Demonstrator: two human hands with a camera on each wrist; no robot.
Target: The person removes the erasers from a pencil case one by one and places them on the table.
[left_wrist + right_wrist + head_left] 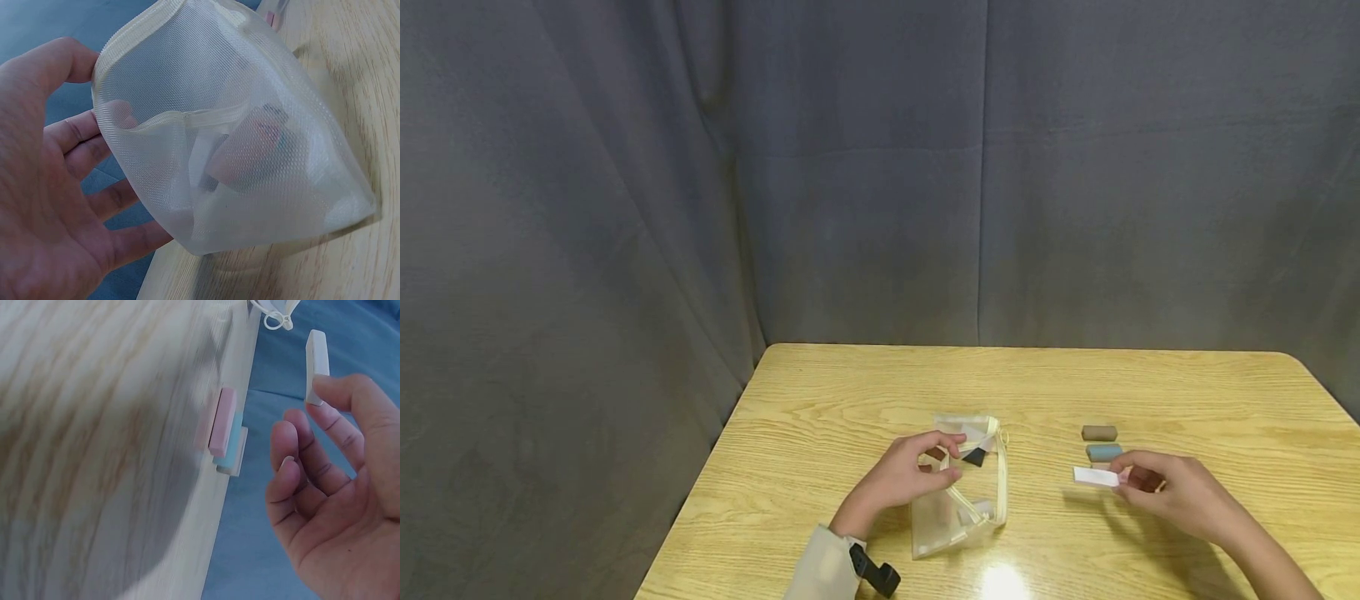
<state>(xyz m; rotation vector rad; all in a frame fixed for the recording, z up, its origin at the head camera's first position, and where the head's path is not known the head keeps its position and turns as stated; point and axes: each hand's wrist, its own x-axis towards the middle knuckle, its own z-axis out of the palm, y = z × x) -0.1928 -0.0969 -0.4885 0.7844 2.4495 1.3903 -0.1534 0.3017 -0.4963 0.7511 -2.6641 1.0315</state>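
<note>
My left hand pinches the rim of a whitish mesh zip pouch between thumb and fingers. The pouch mouth faces right and stands open. Through the mesh in the left wrist view, blurred dark and pinkish pieces show inside. To the right, my right hand holds a small white block, shaped like an eraser, by one end, raised over the table. In the right wrist view, the thumb presses the white block against a finger. A pink block lies below that hand, partly hidden in the head view.
Beyond the pink block, a blue block and a grey-brown block lie in a row on the wooden table. A zipper ring hangs at the pouch's edge. Dark curtains stand behind and left of the table.
</note>
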